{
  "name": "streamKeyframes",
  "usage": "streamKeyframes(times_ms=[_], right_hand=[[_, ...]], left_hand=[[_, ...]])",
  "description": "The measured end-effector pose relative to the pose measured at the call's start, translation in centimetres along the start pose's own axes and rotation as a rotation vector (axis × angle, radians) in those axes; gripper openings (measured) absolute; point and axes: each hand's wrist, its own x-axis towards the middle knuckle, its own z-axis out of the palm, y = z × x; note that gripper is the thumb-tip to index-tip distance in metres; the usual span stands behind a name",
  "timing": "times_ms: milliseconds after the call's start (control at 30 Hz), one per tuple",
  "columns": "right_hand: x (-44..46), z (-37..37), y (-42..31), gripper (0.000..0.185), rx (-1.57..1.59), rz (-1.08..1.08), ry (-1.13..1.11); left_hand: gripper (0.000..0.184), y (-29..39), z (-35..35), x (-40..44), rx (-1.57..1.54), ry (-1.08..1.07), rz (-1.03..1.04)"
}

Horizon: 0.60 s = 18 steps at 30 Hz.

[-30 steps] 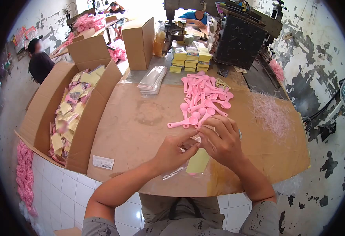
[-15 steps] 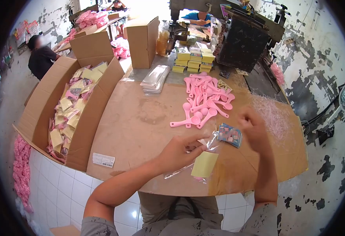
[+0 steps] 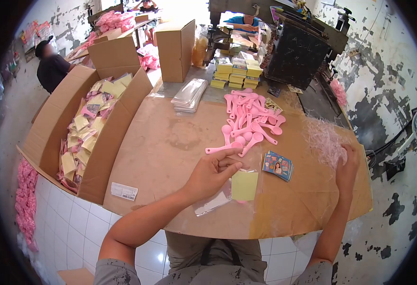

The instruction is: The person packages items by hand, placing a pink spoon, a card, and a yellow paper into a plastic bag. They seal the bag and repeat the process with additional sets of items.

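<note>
My left hand (image 3: pixel 213 175) is closed in a pinch at the top of a clear plastic bag (image 3: pixel 213 202). A yellow card (image 3: pixel 244 185) lies at the bag, with a bit of pink under its lower edge. My right hand (image 3: pixel 347 164) is out at the right, at the edge of a heap of thin clear strips (image 3: pixel 323 142); its fingertips are partly hidden there. Pink spoons (image 3: pixel 250 118) lie piled beyond my left hand. A small stack of blue printed cards (image 3: pixel 278 166) rests between my hands.
An open carton (image 3: pixel 116 142) of filled packets stands at the left. Farther back are flat clear bags (image 3: pixel 189 96), stacked yellow cards (image 3: pixel 237 73), a tall carton (image 3: pixel 174 52) and a black box (image 3: pixel 296 50). A person (image 3: pixel 52 71) is at the far left; others are behind the table.
My right hand has left the bag beside my left hand and moved right to the strips. The blue card stack has come into view. My left hand has stayed at the bag.
</note>
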Motion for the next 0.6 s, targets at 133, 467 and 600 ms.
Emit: streamKeyframes(times_ms=[133,467,600], right_hand=[[-1.2,1.0,-9.8,0.037,0.695,-0.124,-0.457],[-3.6,6.0,-18.3,0.033,1.343,-0.104,-0.94],[-4.2,6.7,-17.7,0.028,1.483,-0.034,-0.901]], left_hand=[[0.042,-0.4,0.1,0.0,-0.018,0.026,-0.038],[0.039,-0.4,0.3,-0.1,-0.114,0.056,-0.039],[0.035,-1.1,0.1,0.1,-0.071,-0.006,-0.103]])
